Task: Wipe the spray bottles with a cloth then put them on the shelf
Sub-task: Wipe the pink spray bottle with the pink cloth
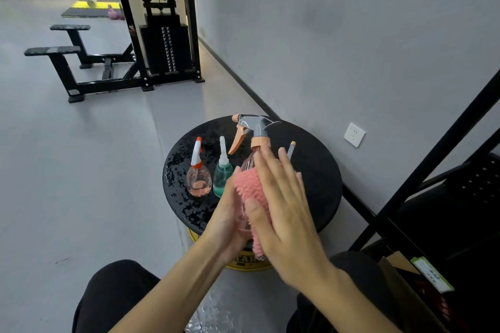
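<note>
Head view: wiping is under way. The left hand (230, 213) curls its grip round the pink spray bottle (255, 132) above the tabletop (311, 170). The right hand (284, 211), fingers spread flat, presses the cloth (247, 184) against it (2 more wait: a clear bottle (198, 178), a teal bottle (222, 177)). The next move likely calls for a firm carry to the shelf (476, 181).

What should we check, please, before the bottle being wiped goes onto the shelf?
1. Grip: left hand holds the peach-trigger bottle above the table: ok.
2. Cloth: right hand presses the pink cloth flat against the bottle's body: ok.
3. Wiped all over: trigger head uncovered, far side hidden: cannot tell.
4. Other bottles: red-trigger bottle and teal bottle stand on the round table, not shelved: not ok.
5. Shelf space: black shelf on the right, levels mostly out of frame: cannot tell.
</note>
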A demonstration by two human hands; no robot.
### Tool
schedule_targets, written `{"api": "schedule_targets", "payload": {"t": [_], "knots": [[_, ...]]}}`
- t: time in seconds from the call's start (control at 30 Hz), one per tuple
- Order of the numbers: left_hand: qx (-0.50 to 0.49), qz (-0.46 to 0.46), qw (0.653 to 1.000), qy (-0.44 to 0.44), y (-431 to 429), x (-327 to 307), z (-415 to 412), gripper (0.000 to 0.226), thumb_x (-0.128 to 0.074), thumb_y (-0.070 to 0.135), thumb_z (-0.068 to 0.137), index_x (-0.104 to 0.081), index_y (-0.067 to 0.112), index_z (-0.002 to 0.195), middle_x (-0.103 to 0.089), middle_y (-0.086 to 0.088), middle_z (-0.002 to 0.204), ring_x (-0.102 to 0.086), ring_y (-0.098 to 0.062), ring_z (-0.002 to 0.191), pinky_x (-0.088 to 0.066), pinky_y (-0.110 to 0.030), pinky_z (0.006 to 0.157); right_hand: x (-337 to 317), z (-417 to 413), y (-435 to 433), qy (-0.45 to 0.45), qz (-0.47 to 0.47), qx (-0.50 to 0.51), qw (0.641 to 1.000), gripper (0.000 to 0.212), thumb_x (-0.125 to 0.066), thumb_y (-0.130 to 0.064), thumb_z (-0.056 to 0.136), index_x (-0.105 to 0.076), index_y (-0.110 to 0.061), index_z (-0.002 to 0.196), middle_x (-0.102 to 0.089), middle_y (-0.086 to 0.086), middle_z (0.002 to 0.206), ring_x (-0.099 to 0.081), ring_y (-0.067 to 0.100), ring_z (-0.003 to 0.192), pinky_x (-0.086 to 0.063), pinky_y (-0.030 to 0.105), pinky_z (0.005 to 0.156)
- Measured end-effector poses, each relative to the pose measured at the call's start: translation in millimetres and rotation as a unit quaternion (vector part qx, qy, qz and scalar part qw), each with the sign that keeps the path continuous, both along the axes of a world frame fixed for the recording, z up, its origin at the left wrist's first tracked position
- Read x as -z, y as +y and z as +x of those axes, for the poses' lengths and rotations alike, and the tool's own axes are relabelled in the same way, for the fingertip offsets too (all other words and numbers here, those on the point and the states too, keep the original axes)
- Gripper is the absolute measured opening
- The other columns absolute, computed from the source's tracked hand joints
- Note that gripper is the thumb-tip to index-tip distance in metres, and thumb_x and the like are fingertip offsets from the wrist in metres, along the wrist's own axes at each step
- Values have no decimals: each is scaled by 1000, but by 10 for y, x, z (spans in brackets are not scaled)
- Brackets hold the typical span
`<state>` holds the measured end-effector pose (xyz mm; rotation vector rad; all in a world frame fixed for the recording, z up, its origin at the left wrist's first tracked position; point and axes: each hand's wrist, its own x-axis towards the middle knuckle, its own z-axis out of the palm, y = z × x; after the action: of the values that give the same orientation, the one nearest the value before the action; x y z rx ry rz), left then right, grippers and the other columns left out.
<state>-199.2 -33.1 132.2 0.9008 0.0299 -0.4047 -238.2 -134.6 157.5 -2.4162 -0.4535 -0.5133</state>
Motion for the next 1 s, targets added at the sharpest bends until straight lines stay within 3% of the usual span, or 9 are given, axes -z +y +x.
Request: {"api": "schedule_targets", "payload": {"t": [0.1,0.17,0.3,0.4,0.5,0.67,0.73,0.87,1.0], "knots": [[18,23,1000,-3,-16,29,-18,50,-40,58,91,-67,29,121,-72,-1,120,-70,-17,105,-58,-38,75,-121,234,-107,17,40,9,999,58,-15,-48,99,-4,-31,154,4,-21,161,15,-1,146,8,33,120],[23,25,999,8,-41,47,-22,48,-35,56,97,-70,30,117,-73,-3,117,-72,-20,101,-59,-41,71,-174,320,-116,11,24,17,1000,57,-13,-47,100,-8,-30,154,2,-18,162,15,-1,146,4,38,122],[11,11,1000,18,-33,81,14,48,-41,50,97,-75,19,106,-77,-7,98,-75,-20,82,-58,-31,58,-73,205,-41,-18,-33,14,999,54,-17,-38,102,-8,-27,155,1,-14,163,11,6,149,0,40,123],[-8,-8,1000,19,-2,81,15,52,-46,51,89,-73,12,110,-75,-12,108,-73,-22,97,-56,-32,77,71,18,-4,-15,-50,8,999,56,-18,-37,102,-5,-25,155,3,-13,163,10,9,149,2,39,122],[-9,-2,1000,9,-7,91,-4,60,-41,55,89,-61,14,129,-66,-13,128,-64,-22,118,-47,-36,98,132,-64,19,-16,-53,22,998,57,-20,-36,102,-2,-24,155,4,-11,163,10,9,150,5,36,120],[20,18,1000,12,-38,114,-4,47,-37,50,99,-68,24,122,-73,-6,118,-71,-20,104,-59,-36,75,-39,199,-62,27,3,53,998,60,-10,-51,98,2,-31,154,14,-17,161,21,0,145,13,26,118],[24,35,999,17,-34,122,15,47,-35,51,100,-68,26,122,-72,-6,120,-69,-24,108,-58,-41,78,-75,255,-79,32,0,50,998,61,-8,-53,97,0,-35,154,13,-17,161,21,-1,145,11,30,118],[11,22,1000,16,-4,107,83,49,-42,49,97,-75,15,110,-75,-11,108,-73,-22,94,-59,-32,76,7,101,-59,23,-11,36,999,57,-15,-48,101,7,-37,152,13,-19,161,20,2,146,9,31,119],[13,17,1000,2,7,96,121,49,-41,46,96,-71,13,116,-72,-13,116,-69,-23,106,-55,-33,86,170,-74,-29,14,-34,42,998,63,-24,-52,99,9,-39,152,16,-20,160,18,5,147,16,25,116]]}}
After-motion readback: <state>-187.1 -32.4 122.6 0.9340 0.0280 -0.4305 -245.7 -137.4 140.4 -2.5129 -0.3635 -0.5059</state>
